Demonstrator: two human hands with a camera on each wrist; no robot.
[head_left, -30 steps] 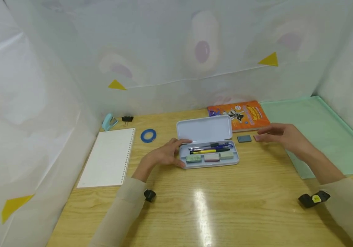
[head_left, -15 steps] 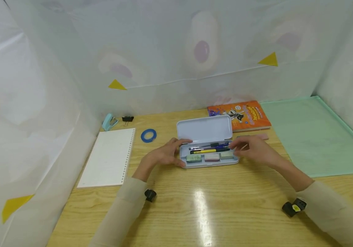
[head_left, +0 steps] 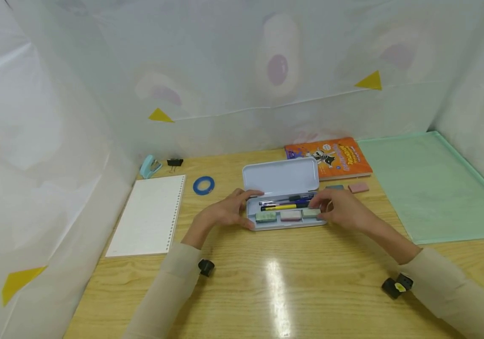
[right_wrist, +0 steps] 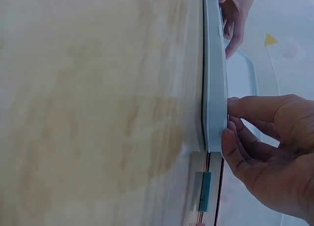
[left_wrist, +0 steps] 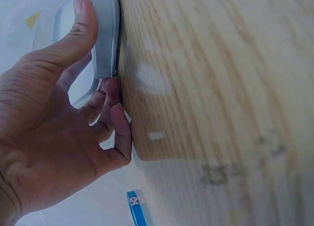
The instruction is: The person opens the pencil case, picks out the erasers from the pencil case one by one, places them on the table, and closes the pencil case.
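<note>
An open pale blue pencil case (head_left: 280, 176) lies on the table, holding several pens (head_left: 287, 206) and three erasers in its front compartments. My left hand (head_left: 225, 211) grips its left end, thumb at the front wall and fingers behind. In the left wrist view the thumb (left_wrist: 84, 29) presses against the case side (left_wrist: 105, 37). At the right end, my right hand (head_left: 343, 210) has its thumb and fingers around the pale green eraser (head_left: 310, 213), pinching it in its compartment. The right wrist view shows these fingertips (right_wrist: 235, 107) at the case rim; the eraser is hidden there.
Behind the right hand lie a blue eraser (head_left: 334, 187) and a pink eraser (head_left: 358, 188). An orange book (head_left: 350, 157) and a green mat (head_left: 437, 188) are farther right. Leftward are blue tape (head_left: 197, 190), a notepad (head_left: 146, 216), a stapler (head_left: 149, 167) and a binder clip (head_left: 174, 162).
My right hand has come left from the pink eraser to the right end of the pencil case, its fingers closing around the pale green eraser. My left hand stays on the case.
</note>
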